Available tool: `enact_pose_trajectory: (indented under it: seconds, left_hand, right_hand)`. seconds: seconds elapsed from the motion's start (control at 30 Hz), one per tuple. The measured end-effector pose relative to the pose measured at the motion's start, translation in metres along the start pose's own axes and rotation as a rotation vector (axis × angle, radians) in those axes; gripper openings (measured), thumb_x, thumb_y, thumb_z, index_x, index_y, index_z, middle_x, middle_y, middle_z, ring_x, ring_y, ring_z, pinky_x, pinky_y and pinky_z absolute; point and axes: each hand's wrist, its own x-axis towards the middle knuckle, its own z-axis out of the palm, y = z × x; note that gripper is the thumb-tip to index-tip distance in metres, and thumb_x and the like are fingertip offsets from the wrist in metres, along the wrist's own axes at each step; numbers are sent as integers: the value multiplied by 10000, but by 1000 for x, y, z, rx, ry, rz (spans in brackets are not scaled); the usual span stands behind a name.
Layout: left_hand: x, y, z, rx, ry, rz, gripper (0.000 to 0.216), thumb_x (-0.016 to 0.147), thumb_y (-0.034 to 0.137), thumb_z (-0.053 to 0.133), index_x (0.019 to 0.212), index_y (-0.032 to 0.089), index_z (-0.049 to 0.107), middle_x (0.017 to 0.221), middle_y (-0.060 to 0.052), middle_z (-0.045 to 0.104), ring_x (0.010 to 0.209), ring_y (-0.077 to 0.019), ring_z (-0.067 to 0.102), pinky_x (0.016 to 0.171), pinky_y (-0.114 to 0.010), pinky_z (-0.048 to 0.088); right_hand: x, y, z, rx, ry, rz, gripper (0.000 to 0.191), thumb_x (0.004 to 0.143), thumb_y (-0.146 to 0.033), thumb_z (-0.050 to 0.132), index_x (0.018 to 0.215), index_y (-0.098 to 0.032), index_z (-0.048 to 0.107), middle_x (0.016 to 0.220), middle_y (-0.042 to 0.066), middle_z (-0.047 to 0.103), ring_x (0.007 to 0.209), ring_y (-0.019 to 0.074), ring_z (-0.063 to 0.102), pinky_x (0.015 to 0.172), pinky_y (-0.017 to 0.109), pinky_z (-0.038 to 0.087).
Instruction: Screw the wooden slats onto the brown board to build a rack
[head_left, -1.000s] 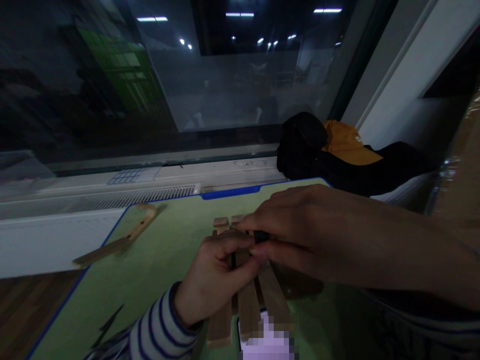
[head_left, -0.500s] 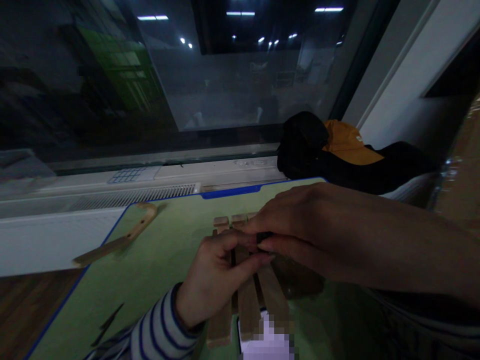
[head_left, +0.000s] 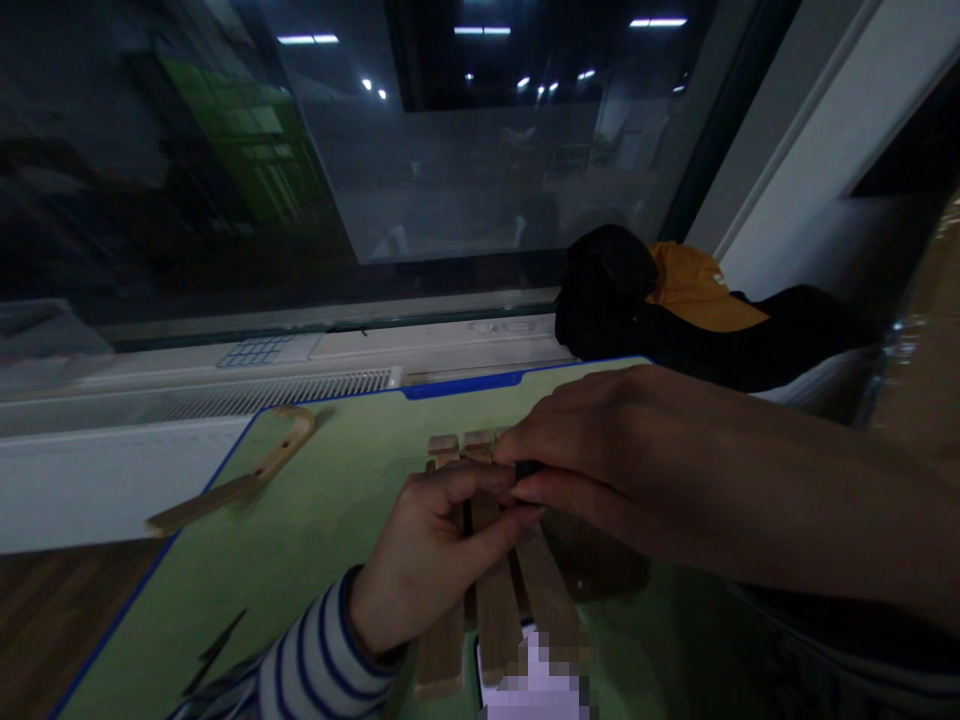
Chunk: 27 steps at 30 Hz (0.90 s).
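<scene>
Left hand (head_left: pixel 427 545), grip unclear, overlies three aligned slats (head_left: pixel 499 620); right hand (head_left: pixel 600 440) pinches something black (head_left: pixel 527 468); one bent slat (head_left: pixel 241 486) lies unattached near the table's (head_left: pixel 337 520) far-left corner.

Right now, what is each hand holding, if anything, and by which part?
The right grip pinches a small dark piece, mostly hidden, so the held part cannot be told. The left grip lies over wooden slats; whether it holds anything is unclear.
</scene>
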Motion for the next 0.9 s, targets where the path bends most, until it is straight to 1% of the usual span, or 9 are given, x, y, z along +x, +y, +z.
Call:
enact_pose_trajectory:
  seconds: [0.1, 0.2, 0.33, 0.47, 0.6, 0.73, 0.9]
  left_hand:
    - [0, -2, 0, -26, 28, 7, 37, 710, 177, 702, 729, 169, 672, 726, -7, 717, 674, -142, 663, 677, -244, 535]
    - [1, -2, -1, -29, 2, 21, 27, 731, 161, 683, 742, 183, 672, 739, 8, 719, 692, -135, 666, 693, -233, 531]
    - [1, -2, -2, 15, -3, 25, 27, 742, 167, 676, 760, 188, 675, 752, 7, 720, 702, -140, 670, 692, -237, 532]
    - [0, -3, -1, 20, 4, 13, 53, 734, 201, 692, 776, 171, 683, 780, -20, 728, 718, -160, 677, 695, -262, 538]
    - [-2, -5, -1, -2, 13, -2, 66, 713, 218, 724, 755, 180, 691, 739, 0, 726, 678, -147, 672, 663, -240, 532]
    - [-2, -4, -3, -36, -16, 0, 59, 732, 189, 715, 780, 224, 716, 769, 34, 730, 697, -117, 670, 688, -201, 523]
    - [1, -3, -6, -45, -83, 0, 108, 770, 181, 680, 827, 260, 727, 799, 47, 735, 711, -109, 670, 694, -192, 520]
  right_hand:
    - [1, 0, 0, -8, 2, 0, 148, 891, -259, 501, 977, -242, 619, 897, -55, 661, 718, 100, 589, 599, 256, 371]
    - [2, 0, -2, -24, -19, -5, 172, 891, -257, 496, 1010, -228, 616, 929, -39, 661, 749, 110, 597, 631, 258, 397]
    - [0, 0, -5, 10, -58, -28, 197, 887, -207, 483, 1035, -212, 613, 993, -14, 661, 762, 110, 605, 642, 246, 418]
    - [-1, 0, -3, 47, -34, -40, 192, 848, -168, 517, 982, -222, 644, 902, 0, 681, 747, 136, 616, 658, 261, 429]
    - [1, 2, 6, 58, 22, -38, 192, 822, -158, 531, 941, -237, 660, 836, -8, 684, 725, 145, 619, 651, 263, 430]
    - [3, 2, 13, 52, 62, -27, 192, 842, -160, 500, 927, -227, 659, 844, -1, 684, 720, 142, 617, 635, 258, 422]
    - [2, 1, 12, 18, 65, -16, 178, 857, -200, 504, 970, -219, 640, 867, 2, 677, 721, 141, 610, 646, 268, 410]
